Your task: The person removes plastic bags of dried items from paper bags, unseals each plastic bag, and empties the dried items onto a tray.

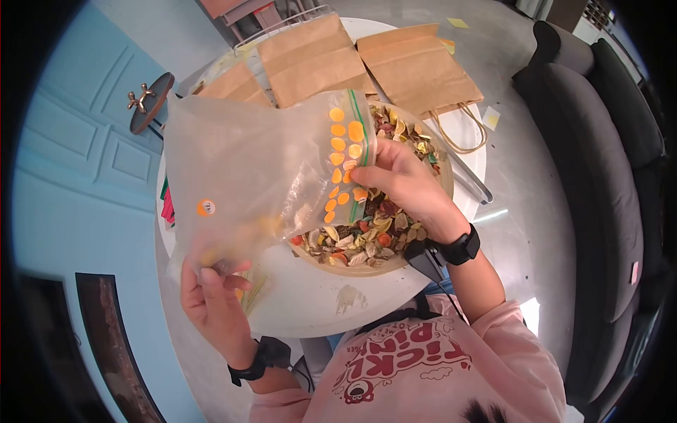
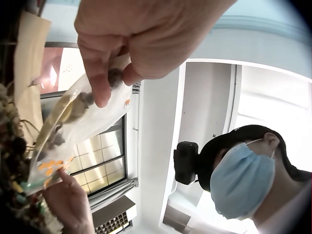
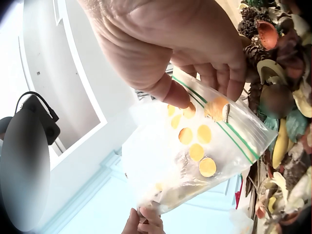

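Note:
A frosted zip bag [image 1: 247, 148] with a green seal strip and orange dots stretches between my two hands, its seal end over a round tray [image 1: 352, 271] of potpourri [image 1: 374, 240]. My left hand [image 1: 220, 303] pinches the bag's bottom corner, where some dark and yellowish pieces show through the plastic [image 2: 78, 109]. At the seal end, my right hand [image 1: 416, 189] grips the edge, thumb on the dotted face and the other fingers behind. In the right wrist view, pine cones and dried petals [image 3: 278, 87] lie close beside the seal.
Brown paper bags [image 1: 310, 60] stand along the far side of the round white table [image 1: 296, 303], one with twisted handles [image 1: 458, 130]. Metal tongs [image 1: 469, 180] lie at the table's right edge. A dark sofa [image 1: 578, 211] is to the right, a small side table [image 1: 151, 106] to the left.

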Motion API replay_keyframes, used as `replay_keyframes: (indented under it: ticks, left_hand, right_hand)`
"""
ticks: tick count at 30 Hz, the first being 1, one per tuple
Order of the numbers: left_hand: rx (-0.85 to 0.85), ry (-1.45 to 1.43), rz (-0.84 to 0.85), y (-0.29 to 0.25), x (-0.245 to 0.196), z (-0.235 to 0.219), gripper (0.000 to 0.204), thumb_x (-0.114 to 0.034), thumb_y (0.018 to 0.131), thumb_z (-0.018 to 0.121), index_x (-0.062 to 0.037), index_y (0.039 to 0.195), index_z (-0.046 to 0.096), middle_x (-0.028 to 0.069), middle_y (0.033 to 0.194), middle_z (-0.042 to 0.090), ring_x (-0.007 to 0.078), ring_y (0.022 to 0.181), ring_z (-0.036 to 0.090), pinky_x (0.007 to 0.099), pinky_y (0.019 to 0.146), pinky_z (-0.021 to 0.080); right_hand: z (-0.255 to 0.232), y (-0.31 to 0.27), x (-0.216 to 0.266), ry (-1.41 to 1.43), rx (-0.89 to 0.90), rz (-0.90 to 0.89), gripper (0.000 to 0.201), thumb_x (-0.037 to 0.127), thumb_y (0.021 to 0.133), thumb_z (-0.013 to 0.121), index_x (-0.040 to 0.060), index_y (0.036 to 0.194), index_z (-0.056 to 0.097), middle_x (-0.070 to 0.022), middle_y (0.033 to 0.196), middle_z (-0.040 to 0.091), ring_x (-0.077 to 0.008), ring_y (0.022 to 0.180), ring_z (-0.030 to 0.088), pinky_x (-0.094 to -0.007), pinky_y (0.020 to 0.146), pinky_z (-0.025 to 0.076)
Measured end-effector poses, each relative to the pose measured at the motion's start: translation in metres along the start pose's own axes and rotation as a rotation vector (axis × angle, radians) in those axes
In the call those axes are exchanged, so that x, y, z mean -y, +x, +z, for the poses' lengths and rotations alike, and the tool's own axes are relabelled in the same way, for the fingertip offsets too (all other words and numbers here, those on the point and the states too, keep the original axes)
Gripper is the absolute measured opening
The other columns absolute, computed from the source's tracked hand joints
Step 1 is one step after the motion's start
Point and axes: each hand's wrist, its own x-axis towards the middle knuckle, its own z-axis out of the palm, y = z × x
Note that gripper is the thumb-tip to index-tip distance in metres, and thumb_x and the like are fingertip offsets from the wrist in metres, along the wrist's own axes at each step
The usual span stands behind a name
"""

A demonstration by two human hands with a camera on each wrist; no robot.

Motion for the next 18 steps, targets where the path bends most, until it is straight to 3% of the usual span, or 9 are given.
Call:
replay_keyframes:
  ticks: [5, 8, 10, 13, 18]
  left_hand:
    - [0.003, 0.044, 0.003, 0.004, -0.003, -0.005, 0.032, -0.022, 0.093, 0.052, 0.0045, 0.110, 0.059, 0.0058, 0.104, 0.060, 0.0047, 0.064, 0.049, 0.0166, 0.050, 0.035]
    - [-0.042, 0.155, 0.131, 0.011, -0.006, -0.004, 0.028, -0.016, 0.095, 0.048, 0.0032, 0.113, 0.058, 0.0004, 0.093, 0.058, 0.0024, 0.064, 0.047, 0.0142, 0.053, 0.033]
    - [-0.089, 0.149, 0.227, 0.015, -0.008, 0.002, 0.024, -0.016, 0.093, 0.052, 0.0033, 0.105, 0.061, -0.0034, 0.080, 0.054, 0.0017, 0.060, 0.035, 0.0171, 0.051, 0.025]
    - [-0.093, 0.262, 0.300, 0.019, -0.012, 0.004, 0.021, -0.016, 0.091, 0.055, 0.0031, 0.097, 0.062, -0.0051, 0.070, 0.046, 0.0028, 0.061, 0.030, 0.0192, 0.052, 0.023]
    - [-0.105, 0.170, 0.330, 0.019, -0.009, 0.006, 0.018, -0.016, 0.090, 0.058, 0.0019, 0.091, 0.061, -0.0049, 0.066, 0.041, 0.0033, 0.060, 0.032, 0.0189, 0.054, 0.024]
  right_hand:
    - [0.000, 0.002, -0.003, -0.013, -0.021, -0.013, 0.015, 0.002, 0.084, 0.059, 0.0000, 0.099, 0.059, -0.0040, 0.093, 0.065, -0.0078, 0.080, 0.060, -0.0232, 0.074, 0.048]
    - [-0.002, 0.006, -0.010, -0.020, -0.057, -0.115, 0.014, 0.005, 0.084, 0.062, 0.0002, 0.097, 0.059, -0.0036, 0.090, 0.065, -0.0075, 0.080, 0.061, -0.0229, 0.072, 0.048]
    - [-0.005, 0.008, -0.014, -0.061, -0.039, -0.119, 0.011, 0.006, 0.085, 0.063, -0.0001, 0.093, 0.060, -0.0031, 0.086, 0.065, -0.0068, 0.077, 0.060, -0.0226, 0.070, 0.048]
    - [-0.003, 0.006, -0.009, -0.156, -0.131, -0.149, 0.007, 0.006, 0.085, 0.063, 0.0001, 0.089, 0.061, -0.0018, 0.082, 0.065, -0.0053, 0.073, 0.058, -0.0215, 0.066, 0.047]
    - [-0.006, 0.007, -0.014, -0.162, -0.146, -0.159, 0.007, 0.007, 0.085, 0.063, 0.0002, 0.088, 0.061, -0.0005, 0.080, 0.063, -0.0040, 0.069, 0.056, -0.0204, 0.061, 0.046]
